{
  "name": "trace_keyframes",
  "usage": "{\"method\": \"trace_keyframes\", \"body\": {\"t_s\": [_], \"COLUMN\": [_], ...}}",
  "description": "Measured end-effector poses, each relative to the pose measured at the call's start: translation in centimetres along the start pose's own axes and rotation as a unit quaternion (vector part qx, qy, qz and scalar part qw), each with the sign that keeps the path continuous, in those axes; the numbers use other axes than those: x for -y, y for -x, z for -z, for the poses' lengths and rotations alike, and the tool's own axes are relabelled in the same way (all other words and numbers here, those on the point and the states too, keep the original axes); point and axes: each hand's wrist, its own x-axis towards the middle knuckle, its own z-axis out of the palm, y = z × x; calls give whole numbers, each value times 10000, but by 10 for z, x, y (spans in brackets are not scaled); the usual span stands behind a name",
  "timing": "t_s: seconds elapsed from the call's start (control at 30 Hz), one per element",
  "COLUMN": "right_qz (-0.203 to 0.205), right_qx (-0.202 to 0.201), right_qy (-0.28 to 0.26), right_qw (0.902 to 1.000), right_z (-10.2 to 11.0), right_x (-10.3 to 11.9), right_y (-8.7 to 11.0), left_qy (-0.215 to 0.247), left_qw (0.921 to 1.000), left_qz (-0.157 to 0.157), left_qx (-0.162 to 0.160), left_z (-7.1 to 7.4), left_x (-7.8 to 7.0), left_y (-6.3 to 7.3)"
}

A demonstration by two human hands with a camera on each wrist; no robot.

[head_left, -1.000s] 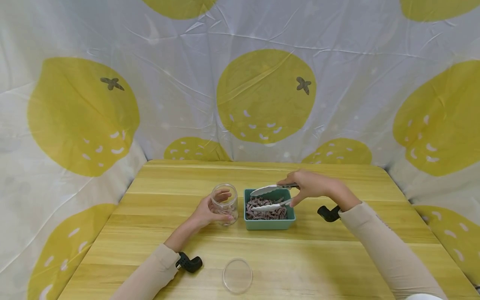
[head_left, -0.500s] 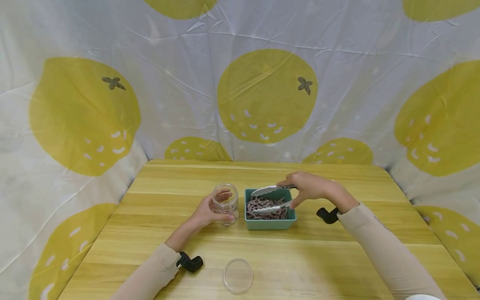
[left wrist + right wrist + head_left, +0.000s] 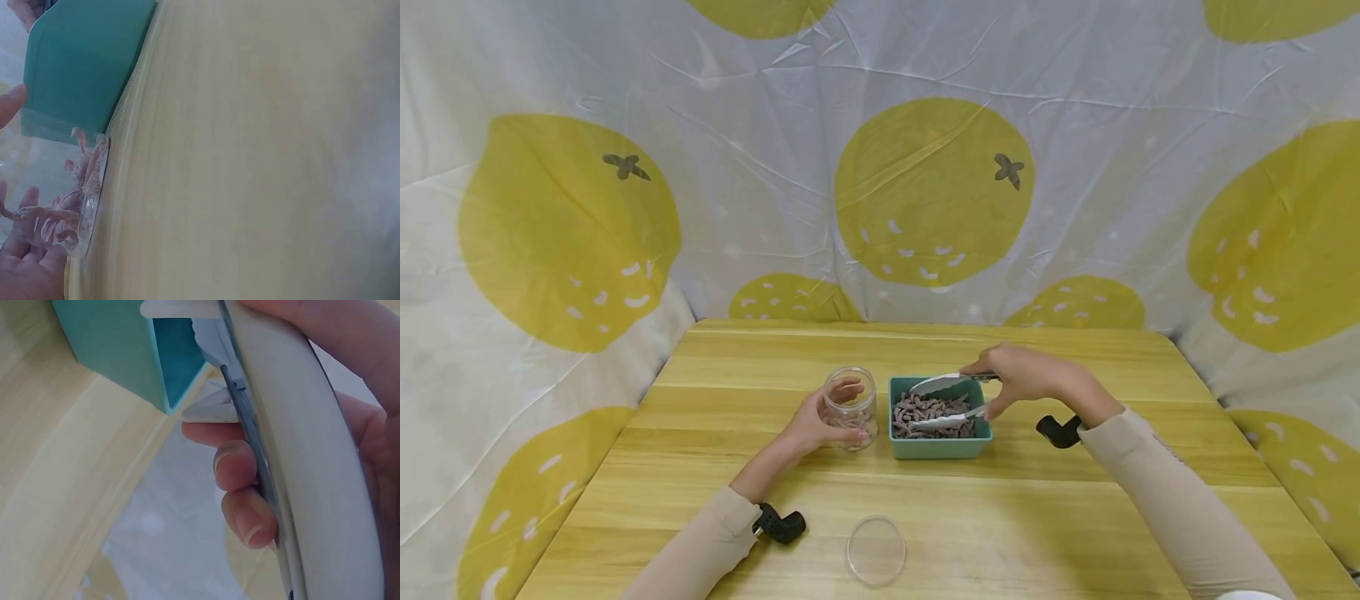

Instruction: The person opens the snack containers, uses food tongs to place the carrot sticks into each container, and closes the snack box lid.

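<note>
Head view: left hand (image 3: 811,429) wraps clear glass jar (image 3: 849,407) standing upright on wooden worktop (image 3: 1075,517), just left of teal tray (image 3: 938,447) of brownish strips (image 3: 925,411). Right hand (image 3: 1022,377) grips white tongs (image 3: 942,398), tips spread over strips. Clear lid (image 3: 876,551) lies flat near front edge.

Left wrist view: jar (image 3: 59,187) holds few strips, touching tray (image 3: 81,62).

Right wrist view: fingers (image 3: 240,490) curl round tongs (image 3: 300,462) beside tray corner (image 3: 125,350).
</note>
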Motion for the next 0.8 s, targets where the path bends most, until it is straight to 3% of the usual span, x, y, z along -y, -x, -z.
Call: {"method": "trace_keyframes", "body": {"t_s": [0.8], "right_qz": [86], "right_qx": [90], "right_qy": [-262], "right_qw": [9996], "right_z": [-12], "right_x": [3], "right_y": [-11], "left_qy": [-8], "left_qw": [10000], "left_qz": [42], "left_qx": [-26], "left_z": [-1], "left_x": [-3], "left_y": [2]}}
